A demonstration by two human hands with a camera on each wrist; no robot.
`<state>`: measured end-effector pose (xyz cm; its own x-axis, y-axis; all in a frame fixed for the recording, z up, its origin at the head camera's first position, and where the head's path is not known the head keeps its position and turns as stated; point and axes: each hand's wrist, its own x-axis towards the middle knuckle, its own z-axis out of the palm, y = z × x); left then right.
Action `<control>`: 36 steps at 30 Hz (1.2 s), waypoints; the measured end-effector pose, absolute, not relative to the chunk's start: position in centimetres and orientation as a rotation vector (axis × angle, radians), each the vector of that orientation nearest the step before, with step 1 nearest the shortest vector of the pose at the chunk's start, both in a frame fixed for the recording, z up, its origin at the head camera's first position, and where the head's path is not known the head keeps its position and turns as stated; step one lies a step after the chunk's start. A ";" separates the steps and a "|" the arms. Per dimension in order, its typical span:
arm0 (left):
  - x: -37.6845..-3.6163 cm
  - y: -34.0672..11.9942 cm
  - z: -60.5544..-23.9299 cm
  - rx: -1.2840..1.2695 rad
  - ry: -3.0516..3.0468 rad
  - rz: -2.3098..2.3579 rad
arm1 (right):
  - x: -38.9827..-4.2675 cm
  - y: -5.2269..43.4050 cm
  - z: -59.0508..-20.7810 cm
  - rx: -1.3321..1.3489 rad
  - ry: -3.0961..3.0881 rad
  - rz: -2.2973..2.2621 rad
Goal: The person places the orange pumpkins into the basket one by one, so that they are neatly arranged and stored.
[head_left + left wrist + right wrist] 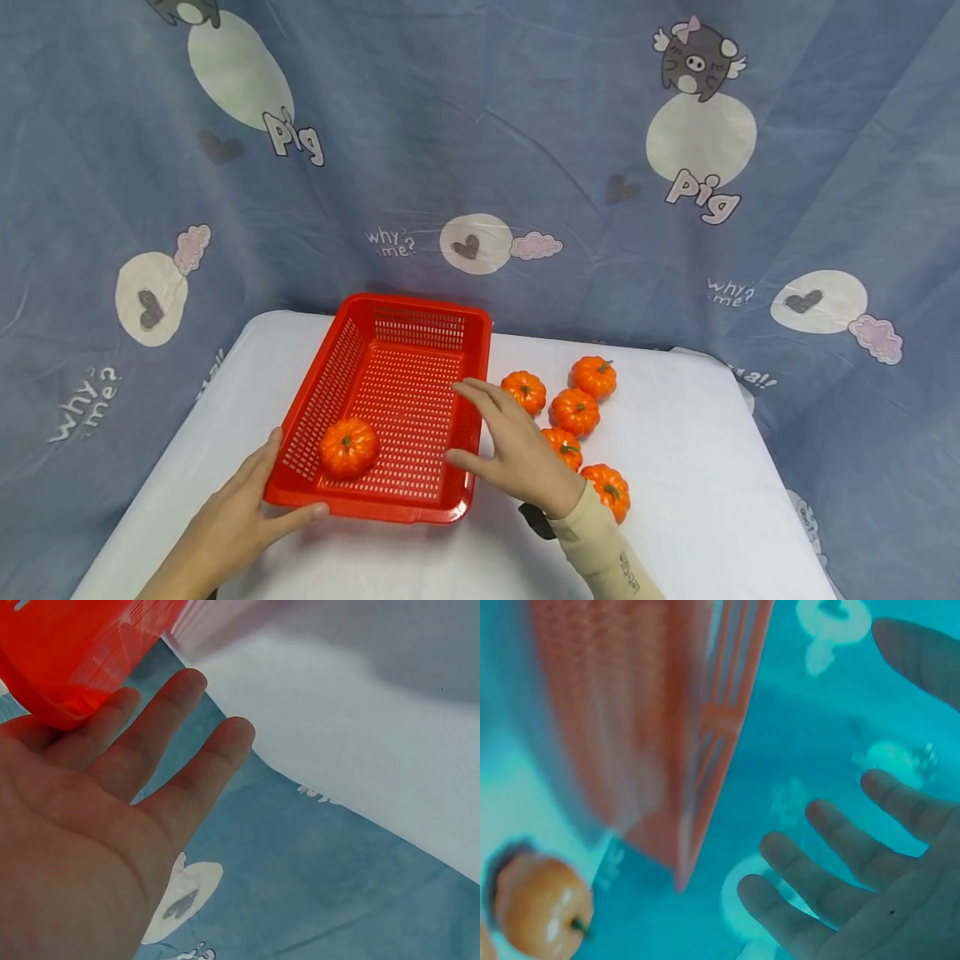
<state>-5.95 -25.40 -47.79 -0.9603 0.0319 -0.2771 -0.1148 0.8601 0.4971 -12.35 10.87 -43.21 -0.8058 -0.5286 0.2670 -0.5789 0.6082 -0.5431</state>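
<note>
A red plastic basket (405, 508) with perforated walls sits on the white table. One small orange pumpkin (349, 448) lies inside, near its front left corner. My left hand (228, 521) is at that corner, thumb along the front rim and fingers by the left wall. In the left wrist view its fingers (169, 720) are extended beside the basket (90, 660); firm contact is hard to tell. Above the right rim hovers my right hand (517, 450), fingers spread and nothing held. The right wrist view shows those fingers (832, 877) apart from the blurred basket (630, 735).
Several orange pumpkins (575, 412) are grouped on the table right of the basket, partly behind the right hand and forearm. The white tablecloth (690, 475) extends further right. A blue patterned curtain (420, 150) hangs behind the table.
</note>
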 end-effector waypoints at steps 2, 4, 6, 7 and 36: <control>-6.0 -25.4 -47.8 -0.071 2.748 0.762 | -12.5 12.1 -43.5 0.899 -2.730 0.992; -6.0 -25.4 -47.8 -0.077 2.737 0.763 | -12.6 13.3 -43.7 0.849 -2.722 1.007; -6.0 -25.5 -47.8 -0.082 2.724 0.764 | -12.6 14.4 -43.8 0.803 -2.726 1.011; -6.0 -25.5 -47.8 -0.081 2.723 0.763 | -12.6 14.9 -43.8 0.777 -2.733 1.016; -6.2 -25.5 -47.9 -0.094 2.695 0.763 | -8.2 23.2 -46.2 0.363 -2.845 0.909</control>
<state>-6.18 -25.51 -47.86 -0.9408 0.0282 -0.3378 -0.1531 0.8537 0.4978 -8.18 23.20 -46.24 -0.9622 -0.1871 0.1978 -0.2671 0.7893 -0.5529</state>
